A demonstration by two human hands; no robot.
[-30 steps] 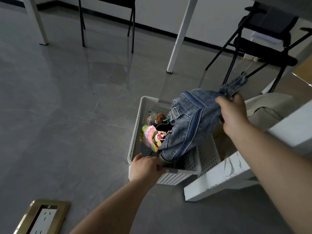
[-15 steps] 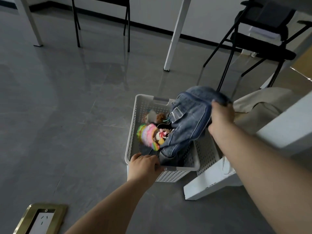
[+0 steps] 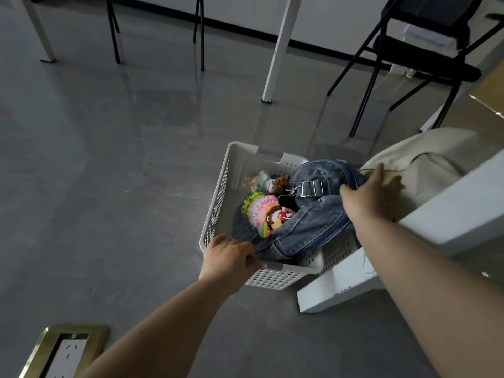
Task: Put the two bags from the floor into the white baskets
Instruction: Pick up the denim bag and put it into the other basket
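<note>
A denim bag (image 3: 308,222) with colourful plush charms (image 3: 263,211) lies inside a white perforated basket (image 3: 218,203) on the grey floor. My left hand (image 3: 231,257) grips the basket's near rim. Fingers spread, my right hand (image 3: 368,195) rests on top of the denim bag at its right side and presses it down. A beige bag (image 3: 425,159) sits just right of the denim one; part of it is hidden behind a white ledge. I cannot tell if a second basket holds it.
A white ledge or furniture piece (image 3: 450,214) crosses the right side, its foot (image 3: 335,285) beside the basket. A white table leg (image 3: 278,50) and black folding chairs (image 3: 425,50) stand behind. A brass floor socket (image 3: 65,350) is at bottom left.
My right hand lowered the denim bag from above the basket down into it, let go of its top and now lies flat on it. The left hand stayed on the rim.
</note>
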